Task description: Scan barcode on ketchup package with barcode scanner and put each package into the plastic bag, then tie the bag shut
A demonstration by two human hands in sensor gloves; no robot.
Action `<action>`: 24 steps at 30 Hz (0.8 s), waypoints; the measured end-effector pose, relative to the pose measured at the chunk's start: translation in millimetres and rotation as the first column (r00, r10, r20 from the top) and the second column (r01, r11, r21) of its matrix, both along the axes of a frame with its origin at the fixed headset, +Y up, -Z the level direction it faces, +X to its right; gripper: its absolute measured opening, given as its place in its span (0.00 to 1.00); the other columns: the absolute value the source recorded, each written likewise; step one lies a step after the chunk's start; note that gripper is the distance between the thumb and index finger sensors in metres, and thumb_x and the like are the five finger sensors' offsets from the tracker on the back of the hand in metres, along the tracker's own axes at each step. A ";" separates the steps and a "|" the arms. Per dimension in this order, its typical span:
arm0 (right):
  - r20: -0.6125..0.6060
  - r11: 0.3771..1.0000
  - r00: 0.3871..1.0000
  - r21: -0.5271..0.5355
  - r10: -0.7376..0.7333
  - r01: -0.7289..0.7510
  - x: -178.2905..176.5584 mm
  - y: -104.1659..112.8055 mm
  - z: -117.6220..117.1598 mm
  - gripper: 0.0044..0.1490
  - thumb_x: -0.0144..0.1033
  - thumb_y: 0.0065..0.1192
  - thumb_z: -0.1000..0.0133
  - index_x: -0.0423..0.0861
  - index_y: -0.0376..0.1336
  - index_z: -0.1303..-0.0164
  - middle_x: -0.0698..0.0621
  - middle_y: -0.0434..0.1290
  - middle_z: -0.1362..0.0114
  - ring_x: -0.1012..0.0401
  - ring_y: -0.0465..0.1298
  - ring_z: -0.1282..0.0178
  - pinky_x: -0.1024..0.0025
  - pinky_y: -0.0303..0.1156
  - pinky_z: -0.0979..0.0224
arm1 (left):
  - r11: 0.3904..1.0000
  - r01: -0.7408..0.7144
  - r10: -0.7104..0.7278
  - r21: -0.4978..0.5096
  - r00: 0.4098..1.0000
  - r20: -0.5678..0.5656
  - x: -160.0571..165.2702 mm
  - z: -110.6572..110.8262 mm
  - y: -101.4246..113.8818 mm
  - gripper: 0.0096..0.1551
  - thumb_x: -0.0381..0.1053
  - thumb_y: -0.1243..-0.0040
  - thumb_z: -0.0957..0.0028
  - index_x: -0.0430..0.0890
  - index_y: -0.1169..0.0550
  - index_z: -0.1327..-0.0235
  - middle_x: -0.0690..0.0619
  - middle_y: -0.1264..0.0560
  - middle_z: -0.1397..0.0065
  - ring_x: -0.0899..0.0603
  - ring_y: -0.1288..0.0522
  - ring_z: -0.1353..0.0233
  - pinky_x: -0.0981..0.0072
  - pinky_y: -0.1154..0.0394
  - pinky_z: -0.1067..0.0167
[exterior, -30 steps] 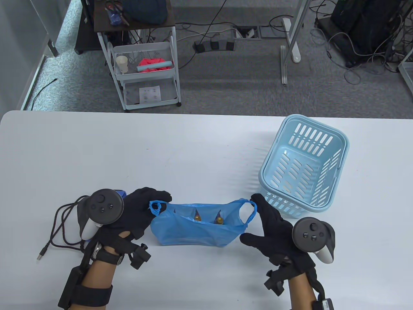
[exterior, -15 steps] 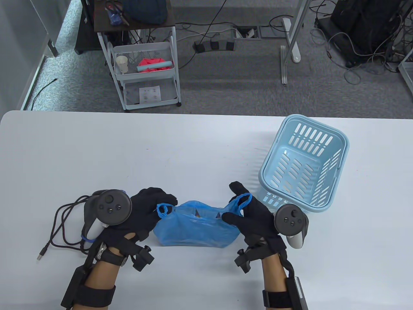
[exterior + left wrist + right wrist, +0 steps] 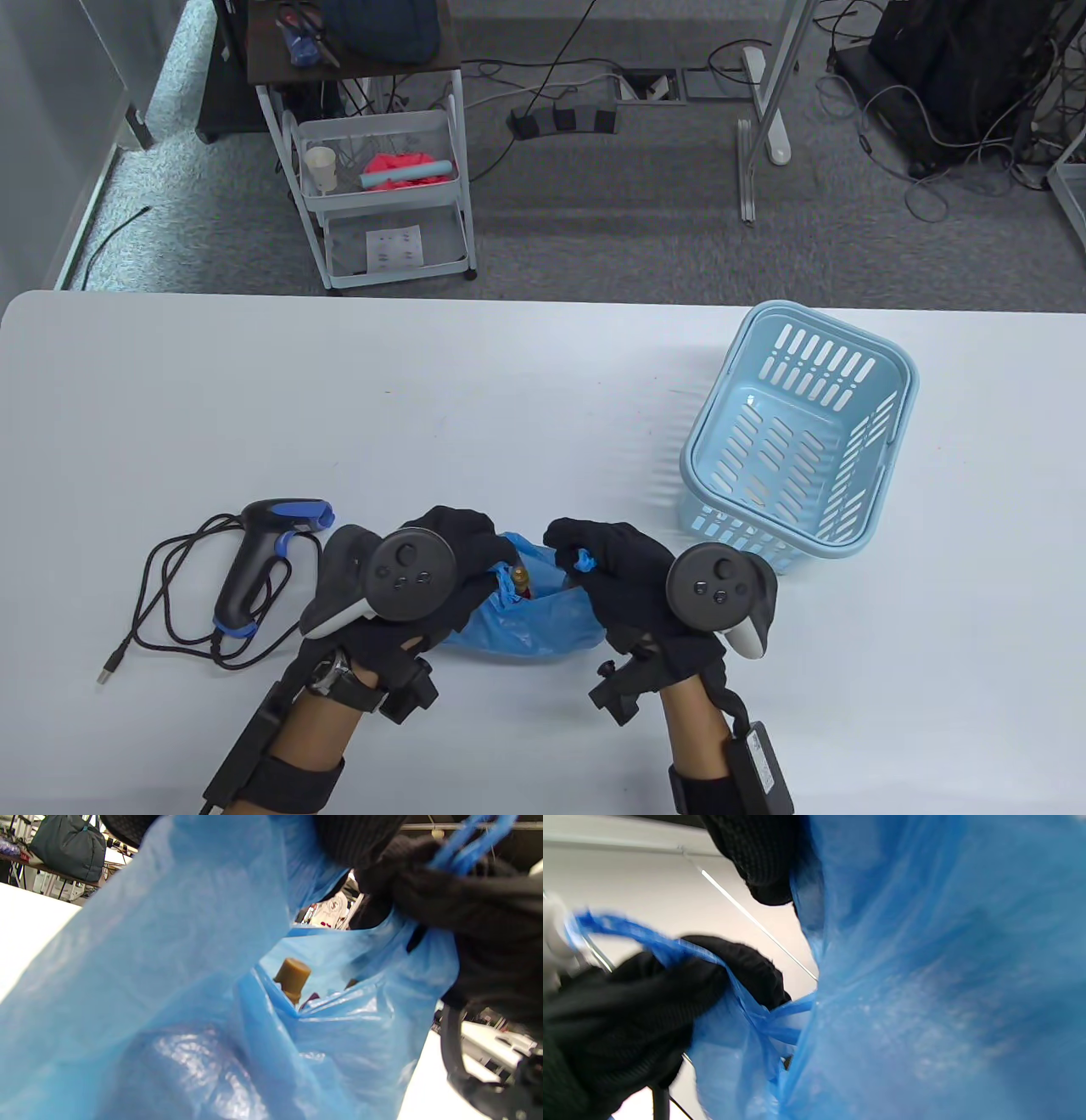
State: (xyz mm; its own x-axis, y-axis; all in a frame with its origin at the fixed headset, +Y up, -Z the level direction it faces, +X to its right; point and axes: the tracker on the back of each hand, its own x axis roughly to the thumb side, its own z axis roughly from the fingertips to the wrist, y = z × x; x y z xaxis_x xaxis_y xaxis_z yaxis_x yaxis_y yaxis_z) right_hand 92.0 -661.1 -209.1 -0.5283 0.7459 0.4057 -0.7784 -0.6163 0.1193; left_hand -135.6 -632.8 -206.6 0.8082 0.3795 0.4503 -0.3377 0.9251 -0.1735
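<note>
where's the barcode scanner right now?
Table view: the barcode scanner lies on the table at near left, just left of the left hand, held by neither hand.

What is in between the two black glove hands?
In the table view, the blue plastic bag sits between the left hand and right hand, with a ketchup cap peeking out.

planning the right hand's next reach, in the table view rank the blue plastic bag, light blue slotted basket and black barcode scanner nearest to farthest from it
1. Blue plastic bag: pinched by its handle in the right hand, just to the hand's left.
2. Light blue slotted plastic basket: beyond the hand, to its right.
3. Black barcode scanner with blue trim: far left, past the left hand.
</note>
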 end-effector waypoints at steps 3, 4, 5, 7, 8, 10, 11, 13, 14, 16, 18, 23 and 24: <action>0.062 0.993 0.993 0.056 0.101 -0.105 -10.4 -0.1 3.5 0.25 0.36 0.57 0.38 0.47 0.64 0.30 0.47 0.76 0.47 0.46 0.74 0.40 0.41 0.66 0.30 | 0.996 0.076 -0.077 0.042 0.997 0.007 12.1 3.2 0.8 0.23 0.58 0.46 0.44 0.52 0.18 0.42 0.52 0.28 0.27 0.35 0.28 0.25 0.37 0.32 0.29; 0.077 0.989 0.989 0.069 0.124 -0.129 -12.7 -0.4 4.4 0.25 0.37 0.57 0.38 0.47 0.64 0.30 0.48 0.76 0.49 0.46 0.74 0.41 0.42 0.66 0.31 | 0.994 0.097 -0.098 0.057 0.995 0.007 14.9 4.0 0.9 0.23 0.58 0.46 0.44 0.52 0.18 0.42 0.52 0.28 0.27 0.35 0.28 0.25 0.37 0.32 0.29; 0.103 0.984 0.983 0.081 0.150 -0.159 -16.2 -0.2 5.7 0.25 0.38 0.57 0.38 0.46 0.65 0.31 0.49 0.77 0.51 0.47 0.75 0.42 0.43 0.67 0.32 | 0.990 0.124 -0.124 0.074 0.992 0.003 18.5 5.1 1.5 0.23 0.58 0.46 0.44 0.51 0.18 0.43 0.52 0.28 0.27 0.35 0.28 0.25 0.37 0.32 0.29; 0.148 0.971 0.970 0.109 0.195 -0.212 -21.6 0.8 8.2 0.26 0.39 0.57 0.38 0.45 0.65 0.30 0.50 0.76 0.53 0.49 0.75 0.44 0.43 0.68 0.34 | 0.982 0.159 -0.160 0.097 0.987 -0.004 23.3 6.3 2.2 0.23 0.59 0.46 0.44 0.51 0.17 0.45 0.52 0.28 0.27 0.35 0.28 0.25 0.38 0.32 0.29; 0.152 0.965 0.964 0.114 0.220 -0.238 -23.7 1.4 8.9 0.27 0.39 0.57 0.38 0.45 0.64 0.29 0.50 0.76 0.53 0.49 0.75 0.45 0.44 0.68 0.34 | 0.979 0.174 -0.174 0.102 0.985 -0.008 25.1 6.8 2.3 0.23 0.59 0.47 0.44 0.51 0.17 0.46 0.52 0.28 0.27 0.35 0.28 0.25 0.38 0.32 0.29; 0.142 0.943 0.947 0.124 0.290 -0.308 -28.7 3.2 10.8 0.29 0.38 0.57 0.38 0.44 0.62 0.27 0.50 0.75 0.53 0.49 0.74 0.44 0.43 0.68 0.33 | 0.974 0.195 -0.193 0.115 0.981 -0.023 27.9 6.8 2.9 0.22 0.59 0.47 0.44 0.50 0.17 0.48 0.52 0.28 0.28 0.35 0.28 0.25 0.38 0.32 0.29; 0.128 0.930 0.936 0.134 0.327 -0.343 -31.2 4.4 11.7 0.30 0.38 0.57 0.38 0.43 0.60 0.25 0.49 0.75 0.51 0.48 0.74 0.43 0.43 0.67 0.33 | 0.972 0.203 -0.201 0.115 0.979 -0.031 29.0 6.4 3.6 0.22 0.59 0.47 0.44 0.49 0.17 0.48 0.52 0.28 0.28 0.35 0.28 0.25 0.38 0.32 0.29; 0.090 0.911 0.921 0.138 0.378 -0.388 -34.0 6.7 13.5 0.34 0.37 0.58 0.38 0.42 0.57 0.22 0.48 0.74 0.49 0.47 0.73 0.41 0.41 0.65 0.31 | 0.969 0.220 -0.216 0.112 0.975 -0.043 30.6 5.7 4.7 0.22 0.59 0.47 0.43 0.48 0.17 0.49 0.52 0.28 0.28 0.35 0.28 0.25 0.38 0.32 0.29; 0.065 0.905 0.915 0.138 0.397 -0.402 -34.8 7.8 13.8 0.36 0.36 0.59 0.39 0.42 0.54 0.20 0.48 0.73 0.47 0.47 0.72 0.39 0.41 0.65 0.30 | 0.967 0.231 -0.228 0.110 0.973 -0.046 31.1 5.6 5.1 0.22 0.59 0.47 0.43 0.48 0.17 0.50 0.52 0.28 0.28 0.35 0.28 0.25 0.38 0.32 0.29; -0.003 0.897 0.903 0.124 0.429 -0.425 -36.1 9.5 14.3 0.43 0.36 0.63 0.41 0.41 0.50 0.17 0.46 0.71 0.42 0.45 0.70 0.36 0.39 0.62 0.27 | 0.965 0.239 -0.235 0.108 0.971 -0.048 31.3 4.8 6.2 0.22 0.59 0.48 0.43 0.48 0.17 0.50 0.52 0.28 0.28 0.35 0.28 0.26 0.38 0.32 0.29; -0.082 0.898 0.896 0.102 0.436 -0.427 -37.4 9.9 13.6 0.48 0.37 0.65 0.41 0.40 0.46 0.16 0.45 0.69 0.38 0.45 0.67 0.34 0.38 0.60 0.25 | 0.964 0.249 -0.245 0.098 0.968 -0.048 32.6 4.2 7.7 0.22 0.59 0.47 0.43 0.48 0.16 0.50 0.52 0.28 0.28 0.35 0.28 0.26 0.38 0.32 0.29; -0.240 0.960 0.931 0.005 0.274 -0.281 -27.2 7.0 7.0 0.51 0.47 0.60 0.40 0.38 0.43 0.14 0.42 0.67 0.34 0.42 0.65 0.31 0.36 0.56 0.23 | 0.954 0.286 -0.283 0.096 0.958 -0.043 34.9 5.3 10.1 0.22 0.59 0.47 0.44 0.49 0.17 0.48 0.52 0.29 0.27 0.35 0.28 0.25 0.38 0.32 0.29; -0.264 0.974 0.942 -0.029 0.208 -0.223 -23.9 5.6 5.5 0.51 0.49 0.58 0.39 0.37 0.43 0.14 0.41 0.67 0.34 0.40 0.64 0.30 0.35 0.55 0.23 | 0.954 0.285 -0.282 0.096 0.959 -0.041 35.3 5.6 10.5 0.22 0.59 0.46 0.44 0.50 0.17 0.48 0.52 0.29 0.27 0.35 0.28 0.25 0.38 0.32 0.29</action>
